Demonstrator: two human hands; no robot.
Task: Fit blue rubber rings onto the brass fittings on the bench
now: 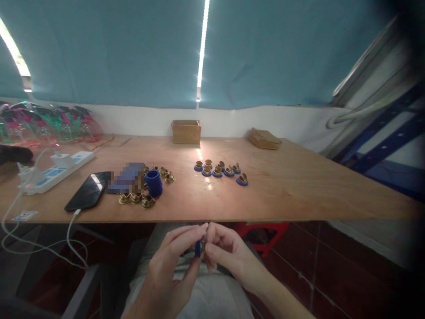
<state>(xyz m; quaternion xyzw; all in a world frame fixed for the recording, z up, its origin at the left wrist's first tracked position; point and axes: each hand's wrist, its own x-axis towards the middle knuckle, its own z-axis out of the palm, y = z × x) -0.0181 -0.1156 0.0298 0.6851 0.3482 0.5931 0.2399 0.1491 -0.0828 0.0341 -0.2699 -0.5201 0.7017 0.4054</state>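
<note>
Above my lap, just in front of the table edge, my left hand (177,257) grips a small blue ring (198,248) between thumb and fingers. My right hand (227,254) pinches at the ring's right side, where a bit of metal shows; the fingers hide most of it. On the table stands a stack of blue rings (153,183), with loose brass flanged fittings (148,201) lying around it. Farther right sits a group of brass fittings seated in blue rings (217,171), their round flaps tilted up.
A black phone (86,191) on a white cable lies left, beside a white power strip (63,170). Clear spray bottles (49,124) stand at the back left. A small cardboard box (186,132) and a folded brown paper bag (264,138) are near the wall. A red stool (265,235) is under the table.
</note>
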